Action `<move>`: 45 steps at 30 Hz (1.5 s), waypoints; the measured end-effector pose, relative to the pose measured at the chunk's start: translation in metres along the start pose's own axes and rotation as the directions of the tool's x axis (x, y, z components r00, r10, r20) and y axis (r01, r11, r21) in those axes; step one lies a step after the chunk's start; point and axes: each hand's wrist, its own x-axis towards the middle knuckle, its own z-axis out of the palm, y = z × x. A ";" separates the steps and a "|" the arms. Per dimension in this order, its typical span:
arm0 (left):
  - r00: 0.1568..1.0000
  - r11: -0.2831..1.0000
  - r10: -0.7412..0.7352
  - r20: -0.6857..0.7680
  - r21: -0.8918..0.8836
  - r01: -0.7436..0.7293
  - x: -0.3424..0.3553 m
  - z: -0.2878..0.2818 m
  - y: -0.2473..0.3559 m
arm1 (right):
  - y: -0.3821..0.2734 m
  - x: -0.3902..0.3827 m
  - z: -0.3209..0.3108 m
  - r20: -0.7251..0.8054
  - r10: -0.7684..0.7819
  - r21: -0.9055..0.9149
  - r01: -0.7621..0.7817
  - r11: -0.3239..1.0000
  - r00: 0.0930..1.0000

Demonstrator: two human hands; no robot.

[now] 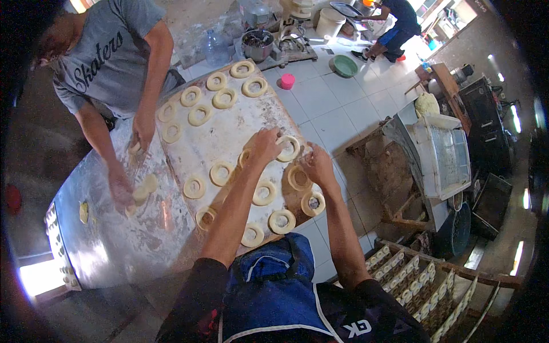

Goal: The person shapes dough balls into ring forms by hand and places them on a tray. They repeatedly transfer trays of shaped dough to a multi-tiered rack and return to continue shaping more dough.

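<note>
Along the right edge of the board, the left hand pinches a dough ring; whether the right hand grips it is unclear. Level support should preserve roundness.

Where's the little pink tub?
In the head view, the pink tub sits on the tiled floor, top centre, between the dough board and green basin.

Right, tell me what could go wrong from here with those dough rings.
The pale, round dough ring at the fingertips of the left hand could be stretched out of shape if pulled unevenly. Another pale dough ring lies near the right edge of the flat, flour-dusted brown board, close to the bare right forearm; a knock might send it onto the light tiled floor.
</note>
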 end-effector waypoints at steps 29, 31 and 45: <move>0.724 0.284 -0.641 -0.256 -0.955 -0.086 -0.390 -0.141 -0.206 | -0.340 -0.155 0.207 0.431 -0.482 0.706 0.048 0.706 0.763; 0.708 0.204 -0.676 -0.203 -0.975 -0.085 -0.404 -0.142 -0.202 | -0.352 -0.163 0.214 0.446 -0.472 0.700 0.033 0.714 0.760; 0.837 -0.193 -0.529 -0.142 -0.940 -0.281 -0.462 -0.153 -0.242 | -0.417 -0.208 0.214 0.608 -0.611 0.754 -0.129 0.644 0.507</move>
